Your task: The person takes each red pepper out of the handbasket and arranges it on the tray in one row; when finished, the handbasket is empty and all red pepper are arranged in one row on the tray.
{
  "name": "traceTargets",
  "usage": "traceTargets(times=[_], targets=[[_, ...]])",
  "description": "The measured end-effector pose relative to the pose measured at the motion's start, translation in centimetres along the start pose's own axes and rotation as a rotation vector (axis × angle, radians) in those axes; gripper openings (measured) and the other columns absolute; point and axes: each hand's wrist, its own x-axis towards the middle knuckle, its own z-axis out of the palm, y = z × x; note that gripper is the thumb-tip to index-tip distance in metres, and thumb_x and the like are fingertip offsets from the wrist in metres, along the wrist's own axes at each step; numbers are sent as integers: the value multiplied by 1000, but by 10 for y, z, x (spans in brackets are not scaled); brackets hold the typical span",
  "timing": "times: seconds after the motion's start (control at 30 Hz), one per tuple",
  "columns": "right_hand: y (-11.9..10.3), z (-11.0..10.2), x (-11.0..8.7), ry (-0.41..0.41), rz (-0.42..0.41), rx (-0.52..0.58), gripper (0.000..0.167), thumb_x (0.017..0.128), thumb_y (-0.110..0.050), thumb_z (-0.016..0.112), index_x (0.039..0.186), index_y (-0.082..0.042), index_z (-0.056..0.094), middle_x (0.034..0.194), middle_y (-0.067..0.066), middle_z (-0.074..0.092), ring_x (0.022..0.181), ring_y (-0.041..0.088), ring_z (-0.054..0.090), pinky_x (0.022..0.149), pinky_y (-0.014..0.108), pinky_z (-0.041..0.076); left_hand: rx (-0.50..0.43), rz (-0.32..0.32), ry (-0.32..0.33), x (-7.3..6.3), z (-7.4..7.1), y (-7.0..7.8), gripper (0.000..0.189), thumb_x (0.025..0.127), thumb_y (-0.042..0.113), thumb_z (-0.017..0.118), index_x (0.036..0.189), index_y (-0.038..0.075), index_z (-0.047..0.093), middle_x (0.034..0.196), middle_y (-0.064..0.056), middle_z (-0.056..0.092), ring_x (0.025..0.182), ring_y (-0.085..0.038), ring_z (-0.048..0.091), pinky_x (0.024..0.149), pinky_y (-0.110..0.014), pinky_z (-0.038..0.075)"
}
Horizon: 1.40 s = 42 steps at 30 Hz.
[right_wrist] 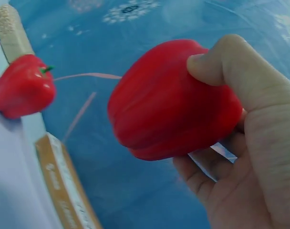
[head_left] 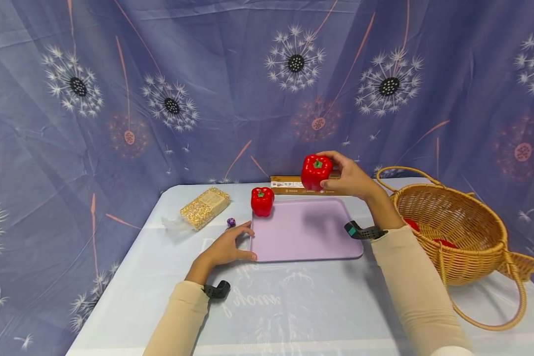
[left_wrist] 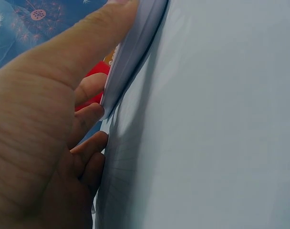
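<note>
In the head view my right hand (head_left: 348, 177) holds a red bell pepper (head_left: 315, 173) above the far right part of a lilac tray (head_left: 307, 232). The right wrist view shows the thumb and fingers around this pepper (right_wrist: 169, 102). A second red bell pepper (head_left: 262, 202) sits at the tray's far left corner. My left hand (head_left: 227, 245) is at the tray's left edge, thumb and fingers spread apart. Seen from the left wrist, its thumb and fingertips touch the tray's rim (left_wrist: 135, 47), and they are not curled round anything.
A wicker basket (head_left: 454, 207) with red things inside stands at the right. Left of the tray lie a clear bag of yellow kernels (head_left: 204, 207) and a small purple object (head_left: 231, 223). A long brown box (head_left: 289, 185) lies behind the tray, before a blue curtain (head_left: 231, 99).
</note>
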Motion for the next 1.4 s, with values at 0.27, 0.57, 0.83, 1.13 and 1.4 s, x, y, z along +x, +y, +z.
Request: traceTargets(times=[0.27, 0.57, 0.83, 1.13, 1.4], targets=[[16, 35, 10, 37, 21, 77, 76, 80, 15, 65, 149, 3, 36, 146, 26, 42, 126, 42, 49, 94, 39, 55, 7, -8, 4, 1, 0, -2, 61, 72, 37, 93, 121, 15, 63, 159, -11, 38, 148, -34, 28, 120, -51, 20], [65, 63, 21, 87, 75, 100, 79, 76, 15, 70, 145, -2, 36, 144, 21, 42, 129, 42, 47, 99, 47, 52, 14, -16, 1, 1, 1, -1, 62, 72, 37, 93, 121, 14, 63, 159, -11, 38, 148, -33, 29, 120, -51, 21], [103, 82, 30, 109, 101, 114, 76, 79, 12, 67, 148, -5, 40, 146, 18, 43, 126, 39, 51, 97, 41, 53, 17, 9, 6, 1, 2, -2, 61, 73, 35, 93, 121, 12, 63, 159, -13, 38, 147, -35, 30, 120, -52, 21], [117, 98, 30, 115, 128, 106, 85, 80, 15, 63, 157, -6, 32, 147, 21, 47, 133, 37, 48, 105, 46, 47, 24, -11, 7, 1, 2, -4, 61, 73, 37, 92, 121, 15, 63, 159, -10, 38, 147, -33, 30, 120, -50, 21], [119, 101, 29, 121, 132, 95, 75, 82, 10, 63, 152, -4, 39, 144, 23, 49, 135, 40, 46, 106, 50, 45, 29, -21, 16, 0, 2, -1, 61, 72, 37, 93, 121, 16, 63, 159, -9, 39, 147, -32, 30, 120, -49, 22]])
